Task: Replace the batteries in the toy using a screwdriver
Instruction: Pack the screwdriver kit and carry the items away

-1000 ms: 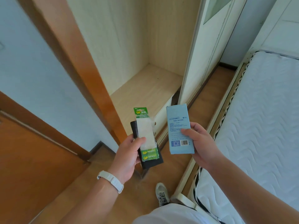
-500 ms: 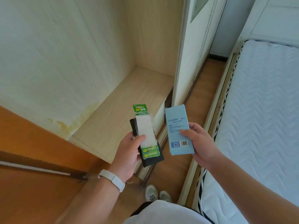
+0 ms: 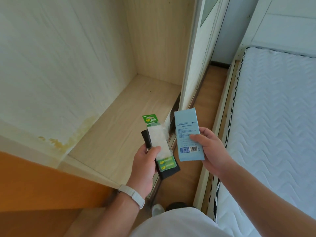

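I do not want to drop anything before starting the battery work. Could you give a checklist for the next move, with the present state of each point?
1. Left hand grips battery pack and black item behind it: ok.
2. Right hand grips blue box: ok.
3. One hand free: not ok, both are full.
4. Screwdriver at hand: cannot tell, none shows.
5. Pack opened: cannot tell.
6. Surface to put things down: ok, wardrobe shelf is near.

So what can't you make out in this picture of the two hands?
Head view only:
The black item: mostly covered by the battery pack and the left hand; unidentifiable.
The light blue box in the right hand: print too small to read, contents hidden.
Battery pack's middle: blurred white, so battery count is unclear.
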Motion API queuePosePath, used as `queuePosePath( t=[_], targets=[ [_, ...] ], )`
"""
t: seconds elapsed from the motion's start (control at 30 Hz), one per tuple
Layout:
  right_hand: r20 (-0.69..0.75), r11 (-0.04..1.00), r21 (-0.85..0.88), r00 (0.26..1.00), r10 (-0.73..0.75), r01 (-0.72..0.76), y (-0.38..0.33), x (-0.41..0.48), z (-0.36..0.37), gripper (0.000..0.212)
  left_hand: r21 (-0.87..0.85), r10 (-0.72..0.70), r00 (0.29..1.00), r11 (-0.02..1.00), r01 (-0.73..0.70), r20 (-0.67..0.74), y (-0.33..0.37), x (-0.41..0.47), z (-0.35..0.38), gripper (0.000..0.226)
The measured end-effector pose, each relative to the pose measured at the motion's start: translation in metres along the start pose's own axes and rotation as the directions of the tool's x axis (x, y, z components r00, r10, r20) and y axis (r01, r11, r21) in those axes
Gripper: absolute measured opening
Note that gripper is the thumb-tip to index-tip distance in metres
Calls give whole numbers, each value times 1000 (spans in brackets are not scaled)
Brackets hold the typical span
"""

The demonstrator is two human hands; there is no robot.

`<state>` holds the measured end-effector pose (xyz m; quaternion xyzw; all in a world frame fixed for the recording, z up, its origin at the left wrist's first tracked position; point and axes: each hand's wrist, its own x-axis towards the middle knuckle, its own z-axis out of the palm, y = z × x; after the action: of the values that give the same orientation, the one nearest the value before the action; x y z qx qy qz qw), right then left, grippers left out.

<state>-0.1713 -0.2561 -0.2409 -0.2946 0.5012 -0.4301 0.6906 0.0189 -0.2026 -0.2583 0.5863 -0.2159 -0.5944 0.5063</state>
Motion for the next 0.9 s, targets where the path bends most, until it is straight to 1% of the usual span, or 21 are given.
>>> queuePosePath(
  t=[0.2, 0.37, 0.43, 0.57, 0.63, 0.73, 0.9],
  targets=[
    [21, 1000, -21, 1000, 6, -6, -5, 16, 3, 26, -52, -52, 998, 997, 50, -39, -10, 11, -2, 19],
    [59, 998, -48, 997, 44, -41, -12, 53, 8, 26, -101, -56, 994, 994, 47, -97, -7, 35, 3, 18],
    [87, 994, -86, 994, 69, -61, -18, 74, 10, 25, -116, -48, 991, 993, 33, -128, -3, 46, 6, 18],
    [164, 974, -214, 981, 105, -69, -35, 129, 15, 21, -167, -24, 978, 986, -12, -209, 6, 75, 14, 20],
    [222, 958, -274, 964, 144, -80, -46, 160, 18, 20, -212, -28, 963, 977, -31, -268, 12, 93, 19, 21],
    [300, 935, -340, 930, 214, -105, -65, 208, 23, 25, -272, -48, 931, 961, -56, -362, 22, 119, 31, 21],
    [407, 901, -412, 858, 313, -134, -92, 276, 25, 23, -277, -36, 856, 952, -126, -515, 36, 159, 56, 21]
  ],
)
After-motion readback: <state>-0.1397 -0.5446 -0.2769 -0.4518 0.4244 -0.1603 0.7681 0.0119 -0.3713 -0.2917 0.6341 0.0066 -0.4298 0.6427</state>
